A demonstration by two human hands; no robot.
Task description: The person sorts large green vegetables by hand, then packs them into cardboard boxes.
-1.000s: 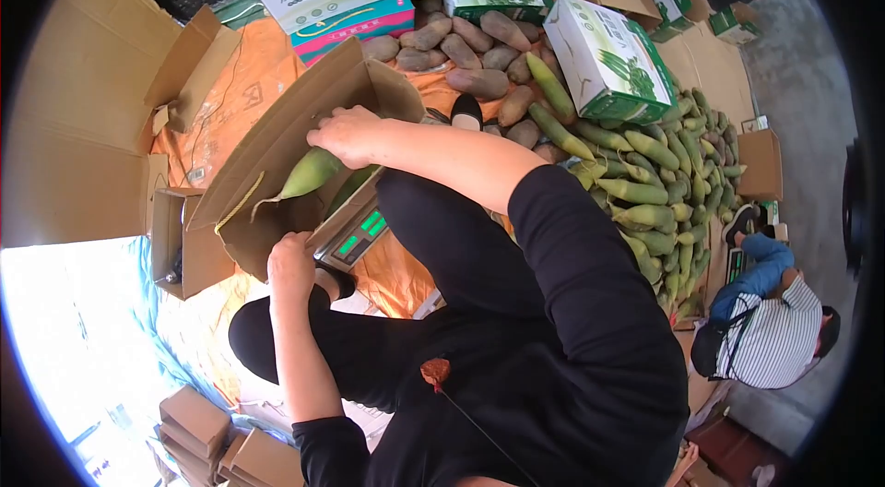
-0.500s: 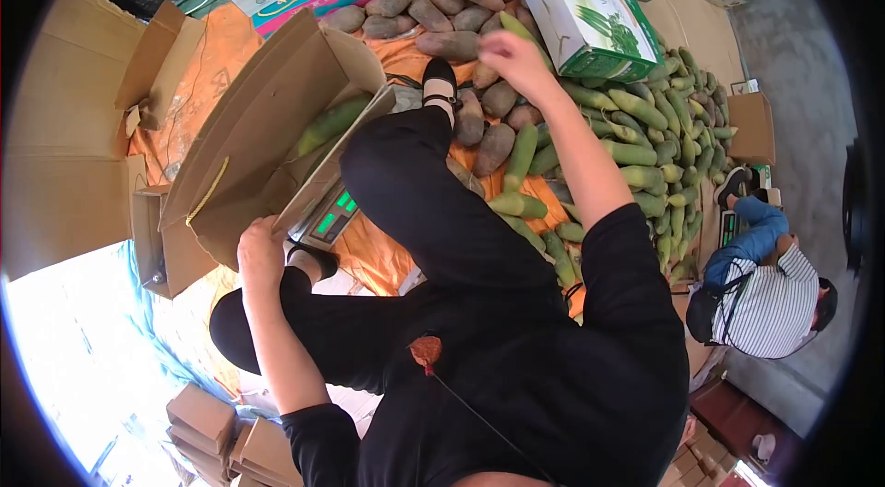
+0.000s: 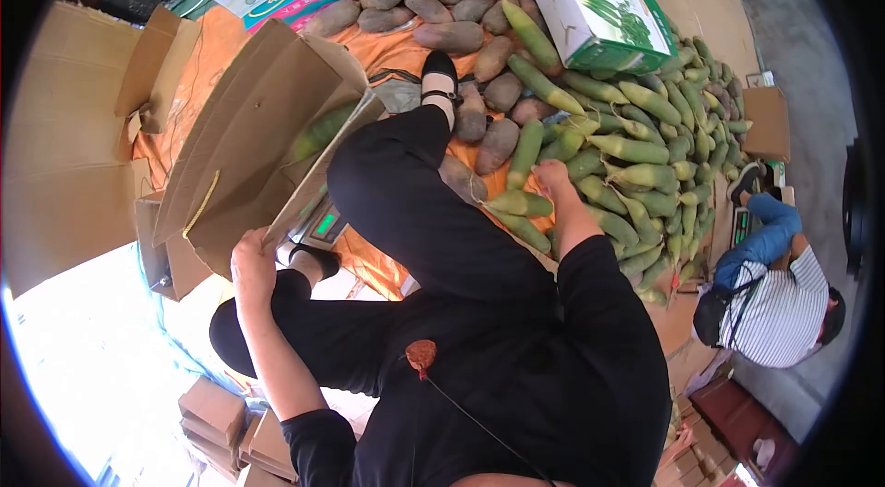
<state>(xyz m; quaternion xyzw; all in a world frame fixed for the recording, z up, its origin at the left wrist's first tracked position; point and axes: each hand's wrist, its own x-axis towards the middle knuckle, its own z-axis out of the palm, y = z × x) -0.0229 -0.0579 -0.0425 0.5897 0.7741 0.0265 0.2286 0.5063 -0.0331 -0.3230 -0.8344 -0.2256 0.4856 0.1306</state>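
Observation:
My left hand (image 3: 253, 264) grips the near edge of an open cardboard box (image 3: 249, 132), which leans over a scale with a lit green display (image 3: 325, 223). Inside the box lies a green radish (image 3: 323, 131), partly hidden by the side flap. My right hand (image 3: 553, 175) is at the near side of the heap of green radishes (image 3: 636, 150), just above one short green radish (image 3: 520, 203). Its fingers are bent and small in view, and whether they touch a radish cannot be made out.
Dark reddish radishes (image 3: 454, 36) lie on an orange sheet beyond my foot. A white and green carton (image 3: 597, 7) stands behind the heap. Another person (image 3: 779, 302) in a striped shirt sits at the right. Folded cardboard boxes (image 3: 212, 413) are stacked at the lower left.
My right hand has come down and toward me from the far radishes to the near side of the green heap. My left hand stays on the box edge.

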